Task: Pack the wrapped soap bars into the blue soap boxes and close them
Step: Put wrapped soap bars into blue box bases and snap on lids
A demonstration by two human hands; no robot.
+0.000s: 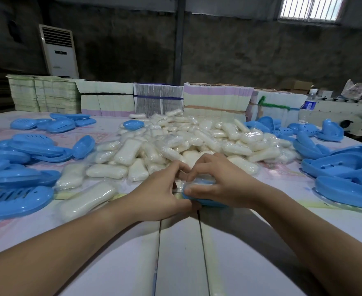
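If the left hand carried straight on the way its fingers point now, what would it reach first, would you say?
Probably the right hand: the left hand points right and slightly away, across the blue soap box both grip. Depth is unclear; beyond lies the pile of wrapped soap bars.

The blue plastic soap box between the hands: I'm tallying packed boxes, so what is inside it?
Inside the blue plastic soap box a clear-wrapped white soap bar shows between the left hand and right hand. Their fingers cover most of it, hiding how it sits.
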